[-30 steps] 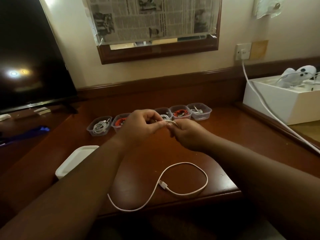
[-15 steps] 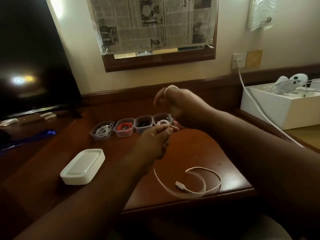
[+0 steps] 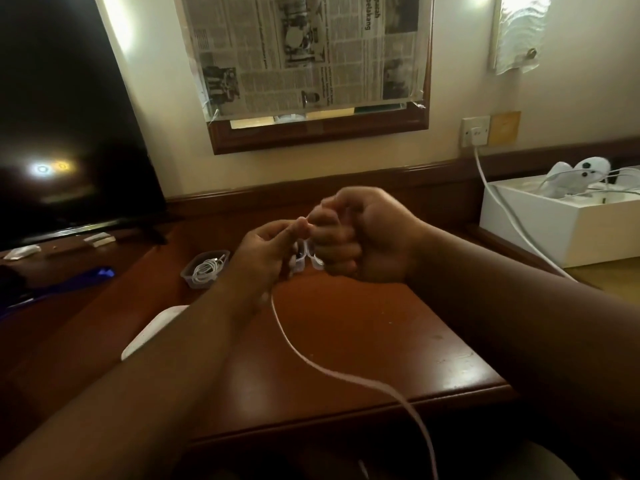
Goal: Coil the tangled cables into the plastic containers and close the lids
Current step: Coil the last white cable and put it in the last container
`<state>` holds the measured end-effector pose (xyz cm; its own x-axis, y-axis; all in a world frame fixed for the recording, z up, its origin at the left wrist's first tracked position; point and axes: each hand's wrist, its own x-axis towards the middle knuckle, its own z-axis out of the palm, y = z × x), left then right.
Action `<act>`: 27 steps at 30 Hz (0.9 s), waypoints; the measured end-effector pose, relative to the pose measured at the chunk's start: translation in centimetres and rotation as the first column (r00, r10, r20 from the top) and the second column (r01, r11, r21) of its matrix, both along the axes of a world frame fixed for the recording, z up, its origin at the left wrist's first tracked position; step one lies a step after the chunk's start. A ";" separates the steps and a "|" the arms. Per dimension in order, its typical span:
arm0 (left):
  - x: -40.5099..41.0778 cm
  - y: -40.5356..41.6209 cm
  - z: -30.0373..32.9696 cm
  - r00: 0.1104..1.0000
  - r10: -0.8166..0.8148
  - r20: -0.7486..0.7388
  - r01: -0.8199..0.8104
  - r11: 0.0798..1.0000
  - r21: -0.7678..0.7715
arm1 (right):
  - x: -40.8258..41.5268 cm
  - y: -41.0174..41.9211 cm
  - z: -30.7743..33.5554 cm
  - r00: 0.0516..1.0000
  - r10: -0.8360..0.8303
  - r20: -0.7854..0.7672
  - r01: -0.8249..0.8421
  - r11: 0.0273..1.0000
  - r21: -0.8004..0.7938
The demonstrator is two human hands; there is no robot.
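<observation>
Single head-worn wide-angle view, no second camera to overlap with. Looks forward and down from the person's own eye level, facing the wall across the tabletop (image 3: 363, 341). Close range: both forearms enter from the bottom corners, left hand (image 3: 266, 251) and right hand (image 3: 367, 237) meet near frame centre. Tabletop front edge sits low in frame. Upper half takes in the wall, dark screen (image 3: 69, 116) at left, white box (image 3: 568, 226) at right edge. Edges bow from lens distortion.
</observation>
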<state>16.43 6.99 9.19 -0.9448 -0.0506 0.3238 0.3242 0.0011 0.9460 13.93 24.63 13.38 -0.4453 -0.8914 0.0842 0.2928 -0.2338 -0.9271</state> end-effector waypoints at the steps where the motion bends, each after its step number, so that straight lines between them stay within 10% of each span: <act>1: 0.1 0.7 -0.4 0.998 -0.043 0.036 0.040 0.996 0.077 | 0.2 -0.2 0.4 0.998 -0.001 0.062 0.009 0.992 -0.124; 5: 0.9 3.6 -1.1 0.958 -0.189 0.218 0.152 0.973 0.175 | -0.4 -0.8 1.0 0.916 -0.368 -0.160 0.319 0.910 -0.265; 7: 1.5 4.0 -0.9 0.956 -0.161 0.245 0.152 0.987 0.055 | -1.1 -0.3 0.6 0.399 -0.567 -0.721 0.612 0.750 -0.251; 9: 1.8 3.6 -0.1 0.978 -0.069 0.199 0.101 0.983 -0.153 | -1.3 0.0 0.4 -0.213 -0.190 -0.958 0.706 0.648 -0.285; 11: 2.1 2.6 1.0 0.994 0.086 0.074 -0.045 0.897 -0.440 | -1.2 0.1 0.1 -0.352 0.187 -0.917 0.779 0.601 -0.177; 13: 2.0 1.5 1.9 0.984 0.155 -0.088 -0.176 0.780 -0.600 | -1.0 -0.1 -0.3 -0.206 0.213 -0.955 0.839 0.540 -0.061; 15: 2.0 0.7 2.4 0.978 0.150 -0.145 -0.207 0.774 -0.598 | -0.8 -0.3 -0.2 0.222 0.004 -0.975 0.800 0.571 0.184; 17: 2.0 0.3 2.6 0.989 0.105 -0.104 -0.143 0.861 -0.488 | -0.9 -0.1 0.0 0.707 -0.142 -0.693 0.538 0.744 0.396; 19: 1.6 0.2 2.1 1.000 0.012 -0.017 -0.015 0.977 -0.212 | -1.1 0.2 0.0 0.962 -0.058 -0.269 0.147 0.935 0.324; 22: 1.1 0.8 0.9 0.991 -0.100 0.084 0.083 0.980 0.179 | -0.7 -0.3 -0.3 0.987 0.132 0.094 -0.124 0.988 -0.089; 27: 1.1 3.7 -0.7 0.977 -0.011 0.215 -0.046 0.964 0.260 | 0.4 -2.0 -0.4 0.972 -0.182 0.151 0.225 0.907 -0.357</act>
<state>17.56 10.66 8.52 -0.9884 -0.1234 0.0888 0.1178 -0.2524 0.9604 14.31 22.65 13.01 -0.6392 -0.6952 0.3287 0.2986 -0.6183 -0.7271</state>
